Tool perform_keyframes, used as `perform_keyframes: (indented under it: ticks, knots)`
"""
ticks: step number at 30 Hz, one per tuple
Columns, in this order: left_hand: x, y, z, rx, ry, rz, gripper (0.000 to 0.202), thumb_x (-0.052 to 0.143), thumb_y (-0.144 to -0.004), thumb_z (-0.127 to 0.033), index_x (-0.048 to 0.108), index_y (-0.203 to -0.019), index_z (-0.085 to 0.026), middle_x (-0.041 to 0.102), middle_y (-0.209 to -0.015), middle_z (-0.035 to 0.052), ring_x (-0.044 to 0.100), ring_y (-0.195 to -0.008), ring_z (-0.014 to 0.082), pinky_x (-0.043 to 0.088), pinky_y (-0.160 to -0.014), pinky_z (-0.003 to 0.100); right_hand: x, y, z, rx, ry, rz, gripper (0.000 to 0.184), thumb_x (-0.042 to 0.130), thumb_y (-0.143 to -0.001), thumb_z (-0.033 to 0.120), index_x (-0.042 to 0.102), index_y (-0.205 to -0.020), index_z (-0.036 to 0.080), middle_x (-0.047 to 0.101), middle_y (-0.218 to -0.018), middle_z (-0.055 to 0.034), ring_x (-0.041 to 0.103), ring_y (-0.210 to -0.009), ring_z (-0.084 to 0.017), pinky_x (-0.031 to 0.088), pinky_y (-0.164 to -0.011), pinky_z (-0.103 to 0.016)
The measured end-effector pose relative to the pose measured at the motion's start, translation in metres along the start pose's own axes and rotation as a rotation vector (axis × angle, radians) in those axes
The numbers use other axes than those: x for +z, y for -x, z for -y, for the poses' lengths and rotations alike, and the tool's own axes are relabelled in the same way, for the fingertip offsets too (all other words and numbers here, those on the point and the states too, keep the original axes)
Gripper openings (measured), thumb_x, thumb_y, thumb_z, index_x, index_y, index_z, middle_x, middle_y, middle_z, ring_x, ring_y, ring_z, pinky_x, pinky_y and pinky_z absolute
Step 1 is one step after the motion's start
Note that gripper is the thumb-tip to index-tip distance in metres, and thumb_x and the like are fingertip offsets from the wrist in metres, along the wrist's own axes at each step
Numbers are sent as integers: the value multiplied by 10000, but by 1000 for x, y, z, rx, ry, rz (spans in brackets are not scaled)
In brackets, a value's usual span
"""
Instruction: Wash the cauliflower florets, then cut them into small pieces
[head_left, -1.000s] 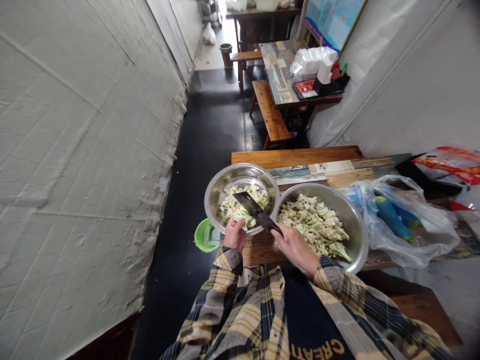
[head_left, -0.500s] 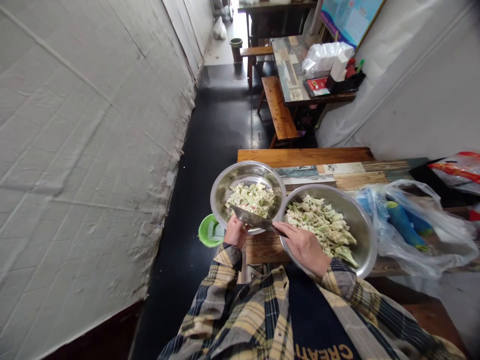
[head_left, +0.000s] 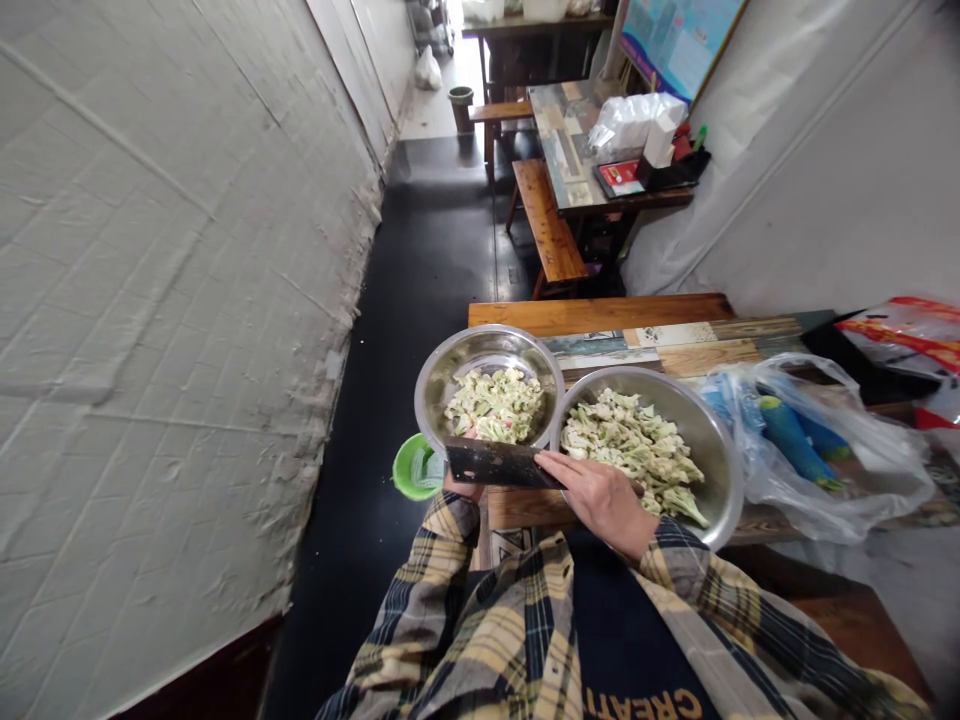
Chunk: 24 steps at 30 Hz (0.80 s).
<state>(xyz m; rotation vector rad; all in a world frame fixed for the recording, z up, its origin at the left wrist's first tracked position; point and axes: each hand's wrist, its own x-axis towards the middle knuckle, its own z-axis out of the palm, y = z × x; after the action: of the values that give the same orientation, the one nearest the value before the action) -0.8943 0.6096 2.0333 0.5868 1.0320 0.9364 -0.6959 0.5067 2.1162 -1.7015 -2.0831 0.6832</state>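
Note:
My right hand point(head_left: 609, 505) is closed around the handle of a dark-bladed cleaver point(head_left: 491, 464). The blade lies flat over the near rim of the left steel bowl point(head_left: 439, 362). Most of my left hand point(head_left: 463, 488) is behind the blade at that rim; it looks curled, and what it holds is hidden. Chopped cauliflower point(head_left: 499, 400) covers the bottom of the left bowl. In the right steel bowl point(head_left: 716, 440), beneath and beside my right hand, larger cauliflower florets point(head_left: 634, 445) are heaped.
Both bowls stand on a patchwork wood table point(head_left: 697, 355). A clear plastic bag point(head_left: 874, 470) with blue-and-green items lies at right. A green bucket point(head_left: 409, 465) is below the left bowl. Beyond are benches point(head_left: 551, 220), another table point(head_left: 559, 130) and a wall point(head_left: 187, 300) at left.
The cleaver has come back toward me and turned, so its broad face now shows and covers most of my left hand. The view has shifted slightly.

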Motion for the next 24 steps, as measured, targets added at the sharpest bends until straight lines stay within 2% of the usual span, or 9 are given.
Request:
perform_keyframes:
  ticks: [5, 12, 16, 19, 21, 24]
  knots:
    - [7, -2, 5, -39, 76, 106, 452, 719, -721, -361, 646, -1155, -257, 693, -1090, 100, 570, -1163, 288, 498, -904, 459, 6, 1, 0, 28, -24, 5, 533, 392, -873, 56, 500, -1366, 228, 580, -1341, -46, 631, -1097, -171, 508, -973, -324]
    - [11, 7, 11, -119, 78, 116, 360, 725, -715, -316, 660, -1064, -259, 690, -1069, 118, 590, -1118, 283, 508, -851, 458, 12, -2, 1, 64, -41, 4, 503, 392, -873, 45, 530, -1334, 193, 591, -1328, -53, 625, -1113, -173, 497, -991, -326]
    - [9, 7, 9, -159, 39, 117, 198, 699, -721, -313, 682, -901, -232, 695, -903, 93, 644, -896, 253, 538, -711, 394, 12, -6, 1, 90, -98, -18, 448, 414, -903, 89, 552, -1308, 219, 618, -1293, -53, 620, -1125, -174, 506, -974, -321]
    - [7, 5, 4, -164, 16, 111, 108, 684, -716, -244, 684, -821, -221, 656, -797, 54, 592, -683, 175, 508, -558, 294, 14, -11, -1, 167, -196, -64, 355, 428, -945, 183, 586, -1260, 222, 670, -1212, -50, 641, -1089, -167, 521, -943, -305]
    - [6, 2, 1, -152, 18, 102, 119, 671, -716, -222, 685, -835, -216, 623, -767, 36, 539, -617, 140, 478, -504, 256, 17, -16, -2, 200, -226, -94, 330, 425, -957, 217, 604, -1235, 233, 691, -1170, -45, 653, -1065, -167, 525, -936, -312]
    - [2, -1, 0, -146, 7, 94, 154, 660, -711, -208, 675, -864, -208, 612, -773, 30, 516, -610, 133, 468, -497, 249, 21, -22, -2, 185, -217, -94, 332, 431, -957, 224, 599, -1242, 250, 687, -1179, -42, 654, -1066, -173, 525, -934, -322]
